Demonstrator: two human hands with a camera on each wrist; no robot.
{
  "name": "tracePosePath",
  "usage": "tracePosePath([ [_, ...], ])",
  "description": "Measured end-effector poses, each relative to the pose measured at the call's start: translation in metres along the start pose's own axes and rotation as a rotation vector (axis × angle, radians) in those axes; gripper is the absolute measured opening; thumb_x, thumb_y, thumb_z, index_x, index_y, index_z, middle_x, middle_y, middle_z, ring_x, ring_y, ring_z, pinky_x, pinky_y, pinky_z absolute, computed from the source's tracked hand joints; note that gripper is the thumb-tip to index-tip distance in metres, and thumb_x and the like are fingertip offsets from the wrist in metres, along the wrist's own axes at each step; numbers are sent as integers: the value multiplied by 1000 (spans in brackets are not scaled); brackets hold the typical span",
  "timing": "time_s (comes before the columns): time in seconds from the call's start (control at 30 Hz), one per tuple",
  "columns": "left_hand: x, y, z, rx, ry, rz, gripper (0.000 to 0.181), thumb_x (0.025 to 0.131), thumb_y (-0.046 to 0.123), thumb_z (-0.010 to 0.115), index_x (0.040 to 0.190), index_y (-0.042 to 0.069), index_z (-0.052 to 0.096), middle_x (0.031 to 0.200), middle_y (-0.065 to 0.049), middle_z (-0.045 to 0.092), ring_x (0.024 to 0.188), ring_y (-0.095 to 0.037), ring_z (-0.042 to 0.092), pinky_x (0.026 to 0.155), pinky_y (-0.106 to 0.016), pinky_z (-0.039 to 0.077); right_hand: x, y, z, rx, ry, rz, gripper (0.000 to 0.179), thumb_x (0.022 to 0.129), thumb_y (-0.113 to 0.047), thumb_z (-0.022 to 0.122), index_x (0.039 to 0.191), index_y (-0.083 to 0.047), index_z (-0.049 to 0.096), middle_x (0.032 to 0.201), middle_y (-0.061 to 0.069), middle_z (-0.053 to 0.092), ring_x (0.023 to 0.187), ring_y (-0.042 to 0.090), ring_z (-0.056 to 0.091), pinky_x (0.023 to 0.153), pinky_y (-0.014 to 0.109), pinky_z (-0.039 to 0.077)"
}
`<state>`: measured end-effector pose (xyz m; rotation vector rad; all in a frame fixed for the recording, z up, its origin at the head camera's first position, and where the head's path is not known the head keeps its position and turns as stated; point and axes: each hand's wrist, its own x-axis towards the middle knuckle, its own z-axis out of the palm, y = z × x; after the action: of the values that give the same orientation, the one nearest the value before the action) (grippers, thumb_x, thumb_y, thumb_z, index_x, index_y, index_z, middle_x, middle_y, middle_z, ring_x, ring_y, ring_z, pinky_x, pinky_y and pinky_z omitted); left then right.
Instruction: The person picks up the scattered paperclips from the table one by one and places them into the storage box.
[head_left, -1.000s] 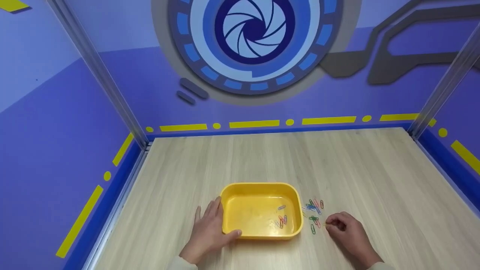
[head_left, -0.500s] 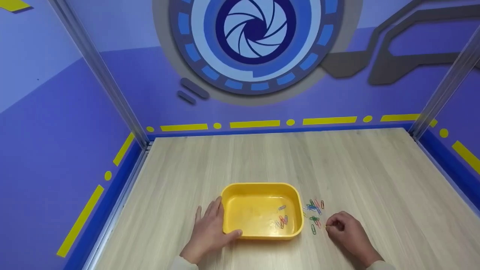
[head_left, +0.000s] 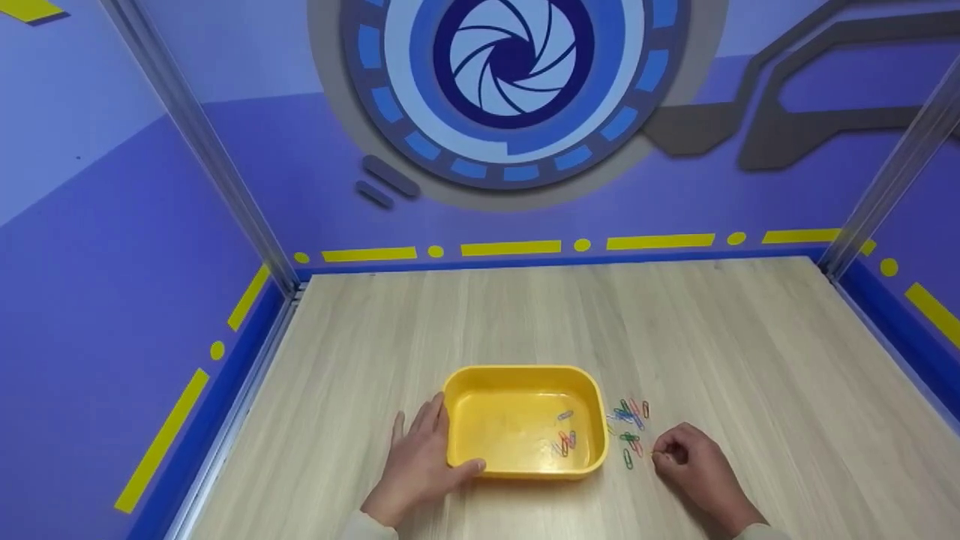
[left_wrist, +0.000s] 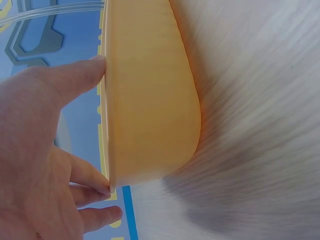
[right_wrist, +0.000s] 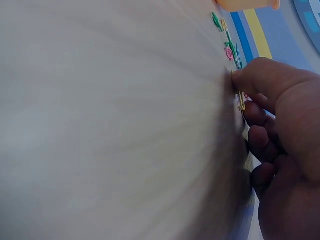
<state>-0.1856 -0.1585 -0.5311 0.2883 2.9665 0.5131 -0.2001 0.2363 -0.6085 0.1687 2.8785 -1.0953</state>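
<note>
A yellow plastic tray (head_left: 525, 474) with several coloured paper clips (head_left: 565, 442) lying in its right part sits on the table. My left hand (head_left: 420, 469) rests against its near left corner. Its thumb touches the front rim and its fingers, fairly straight, lie along the left side; the left wrist view shows the tray's outer wall (left_wrist: 150, 95) below them. To the right of the tray, my right hand (head_left: 697, 466) pinches a small yellow paper clip (right_wrist: 242, 101) between thumb and fingertips, low at the tabletop. Fingers partly hide that clip.
Loose paper clips in several colours, among them a green one (head_left: 628, 459) and a dark red one (head_left: 646, 409), lie between the tray and my right hand. Blue and purple printed panels (head_left: 525, 217) with metal corner posts (head_left: 202, 142) enclose the wooden table (head_left: 480, 315).
Both hands, the tray and the loose clips keep their places. Only a very slight shift of the whole head view shows.
</note>
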Motion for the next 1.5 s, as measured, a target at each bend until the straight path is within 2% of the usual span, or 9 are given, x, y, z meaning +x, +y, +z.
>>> tracePosePath([
  [0.2, 0, 0, 1, 1, 27, 22, 104, 72, 67, 57, 144, 1, 21, 151, -12, 19, 137, -30, 25, 107, -62, 6, -1, -3, 1, -20, -2, 0, 8, 75, -10, 67, 78, -17, 63, 82, -4, 56, 77, 10, 48, 61, 17, 40],
  [0.43, 2, 0, 1, -1, 9, 14, 107, 71, 71, 55, 145, 3, 19, 151, -11, 19, 137, -29, 25, 108, -62, 5, 1, -6, -1, -4, -43, 57, 9, 77, -11, 68, 79, -18, 62, 78, -3, 56, 74, 11, 48, 58, 18, 40],
  [0.57, 2, -1, 2, -2, 18, 16, 106, 71, 70, 56, 145, 4, 19, 151, -11, 20, 137, -28, 25, 107, -63, 5, 1, -6, 0, 30, -76, 61, 11, 78, -9, 67, 85, -17, 63, 78, -3, 57, 75, 11, 49, 58, 20, 42],
  [0.7, 3, 0, 2, -9, 16, 5, 106, 71, 69, 57, 145, 4, 19, 151, -11, 20, 137, -27, 25, 108, -62, 5, 1, -6, 0, 48, -86, 73, 12, 77, -7, 65, 83, -17, 65, 77, -3, 58, 75, 10, 50, 59, 20, 43],
  [0.9, 2, 0, 2, 0, 0, 1, 110, 68, 76, 51, 145, 3, 20, 151, -11, 20, 137, -27, 25, 108, -62, 5, -1, -8, -4, 65, -41, 60, 9, 75, -8, 66, 80, -16, 65, 75, -2, 57, 72, 10, 49, 56, 18, 41],
  [1.1, 1, 0, 1, -10, 24, 25, 108, 70, 73, 53, 144, 0, 21, 151, -13, 20, 137, -28, 26, 108, -62, 6, 0, -14, -10, 104, 33, 30, 8, 76, -9, 66, 82, -13, 64, 74, -1, 57, 68, 8, 48, 54, 17, 40],
  [1.2, 0, 0, 1, -17, 29, 30, 106, 71, 70, 56, 144, -1, 21, 151, -13, 20, 137, -28, 27, 107, -62, 7, 0, -16, -12, 122, 43, 21, 7, 77, -10, 66, 83, -13, 64, 75, -2, 56, 68, 7, 47, 55, 16, 40],
  [1.5, 1, 0, 1, -34, -1, 0, 109, 70, 73, 54, 145, 2, 20, 152, -12, 18, 138, -28, 25, 107, -63, 5, -1, -31, -16, 140, 57, -1, 5, 79, -12, 65, 83, -14, 63, 77, -2, 56, 73, 9, 48, 59, 16, 39],
])
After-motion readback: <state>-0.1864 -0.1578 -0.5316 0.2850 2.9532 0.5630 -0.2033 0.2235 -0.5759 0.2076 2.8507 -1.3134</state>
